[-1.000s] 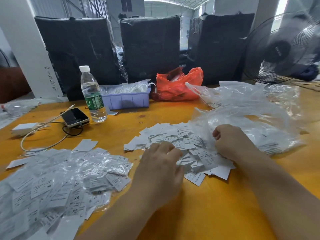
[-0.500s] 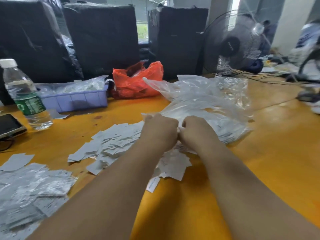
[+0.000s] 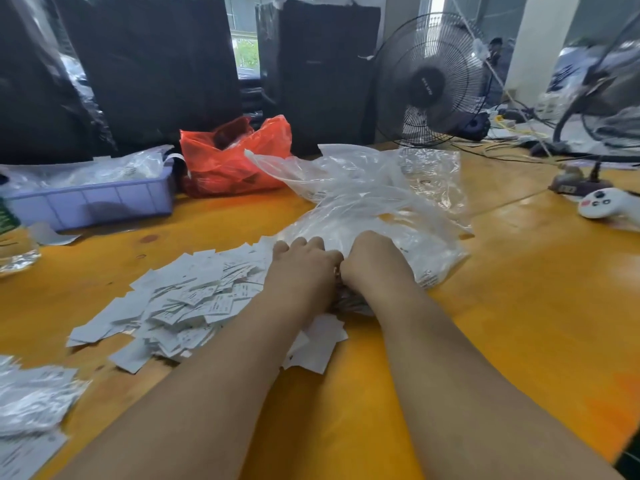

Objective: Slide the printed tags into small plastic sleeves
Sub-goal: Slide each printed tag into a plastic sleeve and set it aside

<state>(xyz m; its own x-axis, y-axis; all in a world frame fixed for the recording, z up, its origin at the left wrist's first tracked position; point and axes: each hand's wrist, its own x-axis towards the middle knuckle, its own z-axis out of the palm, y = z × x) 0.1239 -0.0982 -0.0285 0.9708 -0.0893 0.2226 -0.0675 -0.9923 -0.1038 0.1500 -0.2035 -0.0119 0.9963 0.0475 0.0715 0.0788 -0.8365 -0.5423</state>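
A heap of loose white printed tags (image 3: pixel 194 299) lies on the orange table (image 3: pixel 519 306) at centre left. My left hand (image 3: pixel 304 268) and my right hand (image 3: pixel 370 261) meet knuckle to knuckle at its far right edge, against a big crumpled clear plastic bag (image 3: pixel 363 202). Both hands have their fingers curled down, and a small bunch of clear plastic sleeves (image 3: pixel 346 301) shows under them between the wrists. The fingertips are hidden. Tags in sleeves (image 3: pixel 31 393) are piled at the lower left.
A lilac tray (image 3: pixel 90 202) with plastic in it and a red bag (image 3: pixel 235 161) stand at the back, with a water bottle (image 3: pixel 14 237) at the left edge. A black fan (image 3: pixel 429 84), cables and a white controller (image 3: pixel 606 202) occupy the right. Black wrapped bundles line the far side.
My hands came together from apart and moved further onto the clear bag's near edge. The view swung to the right, so the sleeved pile and bottle slid towards the left edge.
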